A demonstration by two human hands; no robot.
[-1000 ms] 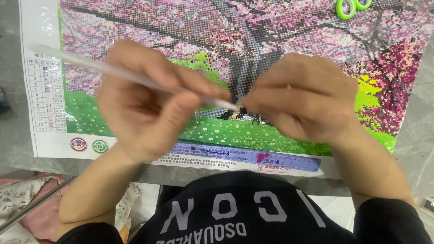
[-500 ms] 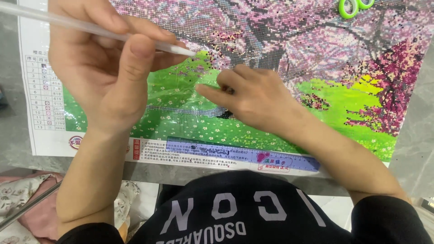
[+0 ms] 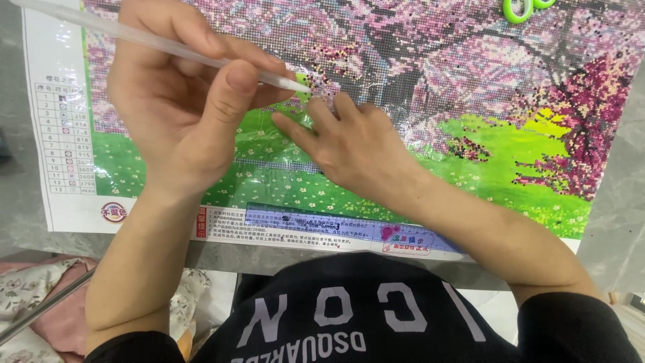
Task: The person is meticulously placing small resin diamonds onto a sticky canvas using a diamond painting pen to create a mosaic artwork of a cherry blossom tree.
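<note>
Left hand (image 3: 181, 121) is up over the diamond-painting canvas (image 3: 470, 81), fingers curled snug around a long white applicator pen (image 3: 154, 44), thumb pressed along the barrel, tip (image 3: 302, 87) hovering just above the spot where pink blossom meets the green grass. Right hand (image 3: 356, 144) lies flat on the canvas just below that tip, fingers spread and stretched toward it, holding nothing, palm down on the clear protective film (image 3: 269, 161) that covers the grass section. The film looks wrinkled and partly lifted there, though the glare makes it hard to say exactly where its edge runs. The canvas itself lies across a grey tabletop (image 3: 618, 222), its colour-key chart (image 3: 64, 138) on the white margin at the left and a printed instruction strip (image 3: 322, 232) along the near edge. Green scissor handles (image 3: 521, 10) peek in at the top right, well apart from both hands. Now the risks: that pen is gripped far back from its tip, so a small wobble could land the tip off its square, and the right fingertips sit so near the sticky area that they could smear the adhesive or nudge drills already set. If the palm drags, the film could crease further.
</note>
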